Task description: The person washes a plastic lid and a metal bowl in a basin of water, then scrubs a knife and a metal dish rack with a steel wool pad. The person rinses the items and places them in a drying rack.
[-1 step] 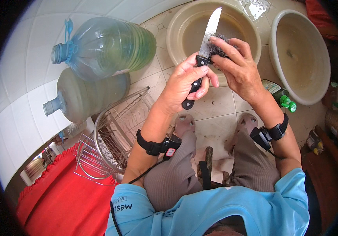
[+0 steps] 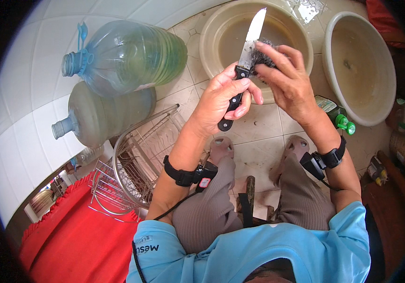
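A knife (image 2: 253,35) with a black riveted handle points up and away over the near part of a beige basin (image 2: 209,47) that holds murky water. My left hand (image 2: 224,100) is closed round its handle. In my right hand (image 2: 288,80) is a dark grey scouring pad (image 2: 263,57), its mesh pressed against the right side of the blade near the handle. Wet specks and dark residue show on the lower blade. Part of the pad is hidden behind my right fingers.
A second basin (image 2: 391,70) with cloudy water stands at the right, beside a green-capped bottle (image 2: 336,115). Two large plastic water jugs (image 2: 127,56) lie at the left, above a metal dish rack (image 2: 117,160). Red cloth (image 2: 80,236) covers the lower left.
My right hand has shifted slightly to the right with the scouring pad. The knife and my left hand have stayed in place.
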Demonstrator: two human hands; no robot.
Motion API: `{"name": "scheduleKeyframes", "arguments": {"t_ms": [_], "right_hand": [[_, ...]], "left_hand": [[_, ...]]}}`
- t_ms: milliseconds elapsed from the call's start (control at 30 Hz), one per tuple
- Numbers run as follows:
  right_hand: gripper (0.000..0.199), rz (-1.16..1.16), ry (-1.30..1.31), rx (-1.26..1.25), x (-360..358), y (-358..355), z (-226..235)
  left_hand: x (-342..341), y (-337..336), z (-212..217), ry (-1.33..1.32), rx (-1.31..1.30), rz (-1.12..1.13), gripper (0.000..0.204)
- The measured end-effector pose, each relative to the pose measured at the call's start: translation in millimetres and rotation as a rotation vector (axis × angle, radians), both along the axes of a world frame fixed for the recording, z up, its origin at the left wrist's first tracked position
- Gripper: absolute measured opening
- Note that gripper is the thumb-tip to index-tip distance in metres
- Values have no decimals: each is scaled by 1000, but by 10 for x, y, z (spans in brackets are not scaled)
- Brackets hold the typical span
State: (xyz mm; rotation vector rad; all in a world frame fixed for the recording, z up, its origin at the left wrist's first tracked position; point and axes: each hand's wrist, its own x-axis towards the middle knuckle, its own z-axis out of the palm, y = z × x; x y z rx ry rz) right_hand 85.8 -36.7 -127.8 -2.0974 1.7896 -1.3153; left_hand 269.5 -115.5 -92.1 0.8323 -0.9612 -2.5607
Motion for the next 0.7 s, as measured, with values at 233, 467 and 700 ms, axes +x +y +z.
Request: {"name": "scheduleKeyframes", "arguments": {"t_ms": [233, 467, 700], "right_hand": [[27, 12, 64, -39, -8, 39, 126], [32, -25, 100, -80, 58, 47, 155], [34, -118, 87, -38, 11, -91, 79]], "left_hand": [[-45, 16, 40, -17, -80, -17, 28], [-44, 54, 55, -85, -107, -79, 50], [-35, 99, 66, -63, -93, -42, 51]]}}
